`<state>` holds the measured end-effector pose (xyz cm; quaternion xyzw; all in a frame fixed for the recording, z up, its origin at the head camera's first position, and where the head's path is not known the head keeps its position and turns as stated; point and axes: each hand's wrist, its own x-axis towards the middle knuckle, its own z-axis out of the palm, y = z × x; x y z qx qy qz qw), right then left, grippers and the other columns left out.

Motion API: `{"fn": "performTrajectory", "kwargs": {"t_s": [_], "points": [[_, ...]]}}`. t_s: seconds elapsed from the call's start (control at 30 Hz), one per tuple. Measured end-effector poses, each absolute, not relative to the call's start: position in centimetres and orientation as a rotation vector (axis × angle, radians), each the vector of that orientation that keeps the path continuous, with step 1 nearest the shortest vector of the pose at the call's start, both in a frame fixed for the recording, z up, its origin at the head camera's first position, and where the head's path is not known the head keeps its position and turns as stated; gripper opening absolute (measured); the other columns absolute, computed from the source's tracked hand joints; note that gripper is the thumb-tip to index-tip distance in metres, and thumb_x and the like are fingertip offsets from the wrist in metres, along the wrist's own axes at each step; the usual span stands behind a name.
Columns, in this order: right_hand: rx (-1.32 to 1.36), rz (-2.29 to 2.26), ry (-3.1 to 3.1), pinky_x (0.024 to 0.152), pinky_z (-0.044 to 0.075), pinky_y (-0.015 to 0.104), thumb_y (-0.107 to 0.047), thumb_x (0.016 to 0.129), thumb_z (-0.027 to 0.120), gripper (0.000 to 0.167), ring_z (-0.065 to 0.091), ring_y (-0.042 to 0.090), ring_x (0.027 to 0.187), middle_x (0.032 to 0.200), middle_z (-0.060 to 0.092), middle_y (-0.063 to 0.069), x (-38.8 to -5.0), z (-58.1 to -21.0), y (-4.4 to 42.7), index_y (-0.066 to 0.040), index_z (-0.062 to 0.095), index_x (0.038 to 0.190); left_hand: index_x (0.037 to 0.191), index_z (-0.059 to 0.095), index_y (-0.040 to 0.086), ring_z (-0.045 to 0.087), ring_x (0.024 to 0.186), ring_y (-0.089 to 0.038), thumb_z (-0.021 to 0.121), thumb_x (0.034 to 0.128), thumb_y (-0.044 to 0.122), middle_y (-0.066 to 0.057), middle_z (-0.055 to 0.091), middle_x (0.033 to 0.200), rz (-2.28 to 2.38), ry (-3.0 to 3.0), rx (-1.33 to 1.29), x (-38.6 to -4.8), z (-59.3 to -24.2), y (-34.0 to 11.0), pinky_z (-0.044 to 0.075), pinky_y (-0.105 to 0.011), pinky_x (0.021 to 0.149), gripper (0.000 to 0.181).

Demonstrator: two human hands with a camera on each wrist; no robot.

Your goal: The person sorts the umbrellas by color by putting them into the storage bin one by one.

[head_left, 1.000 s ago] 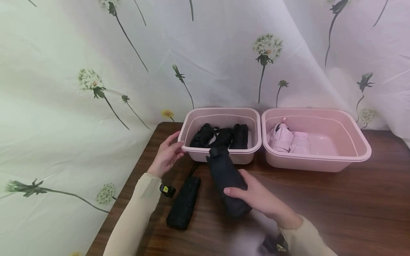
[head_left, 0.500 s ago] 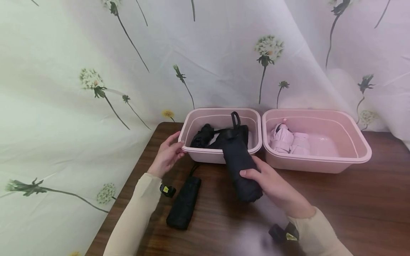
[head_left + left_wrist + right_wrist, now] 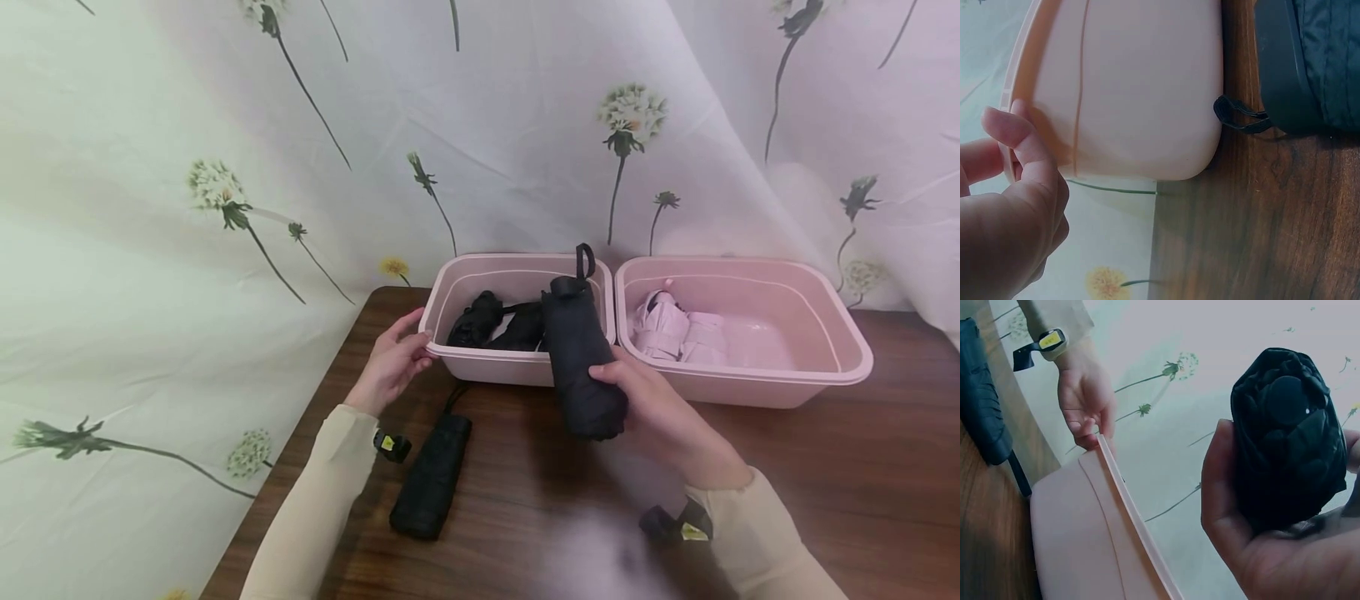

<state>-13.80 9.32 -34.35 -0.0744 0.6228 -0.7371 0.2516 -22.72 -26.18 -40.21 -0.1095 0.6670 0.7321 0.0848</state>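
A folded black umbrella [image 3: 581, 358] is gripped in my right hand [image 3: 667, 417], its strap end tilted up over the front right rim of the left pink bin [image 3: 495, 367]. The right wrist view looks at the bottom end of this umbrella [image 3: 1288, 437]. At the bin's front left corner, my left hand [image 3: 393, 362] pinches the rim between thumb and fingers, which the left wrist view shows close up. Inside that bin lie black folded umbrellas [image 3: 476, 321], partly hidden behind the held one. Another black folded umbrella [image 3: 431, 479] lies on the table beside my left wrist.
The right pink bin [image 3: 750, 387], close beside the left one, holds pale pink folded umbrellas [image 3: 678, 329] at its left end. Both bins stand on a dark wooden table [image 3: 517, 517]. A flower-printed cloth [image 3: 510, 150] hangs right behind them.
My right hand has carried the black umbrella rightward and up, from in front of the left bin to over its right side. My left hand stays on the rim.
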Motion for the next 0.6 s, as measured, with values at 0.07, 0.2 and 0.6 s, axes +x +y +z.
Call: {"fn": "performTrajectory", "kwargs": {"t_s": [0.07,0.2,0.6], "points": [[-0.195,-2.0,1.699,0.082,0.052,0.029,-0.026,0.099,0.045,0.053,0.058,0.016,0.099,0.12,0.052,0.006,-14.1,-34.4,9.4,-0.01,0.029,0.148,0.149,0.035,0.019,0.06,0.064,-0.008,0.053,0.0984,0.01,-0.018,0.05,0.113,2.184,1.993,-0.321,-22.7,-40.2,-26.2,0.053,-0.017,0.059,0.055],[-0.217,-1.987,1.73,0.084,0.053,0.031,-0.03,0.1,0.049,0.058,0.06,0.017,0.1,0.122,0.054,0.008,-15.0,-34.7,9.4,-0.011,0.027,0.149,0.149,0.035,0.021,0.059,0.064,-0.008,0.053,0.0987,0.012,-0.018,0.049,0.115,2.179,1.997,-0.322,-22.7,-40.2,-26.1,0.052,-0.017,0.06,0.054],[-0.169,-2.089,1.793,0.087,0.055,0.025,-0.022,0.095,0.061,0.062,0.063,0.01,0.1,0.124,0.055,0.007,-17.6,-34.3,9.6,-0.003,0.029,0.145,0.149,0.035,0.021,0.06,0.068,-0.009,0.053,0.0988,0.013,-0.019,0.048,0.116,2.186,1.979,-0.311,-22.6,-40.2,-26.2,0.053,-0.018,0.063,0.054]]}}
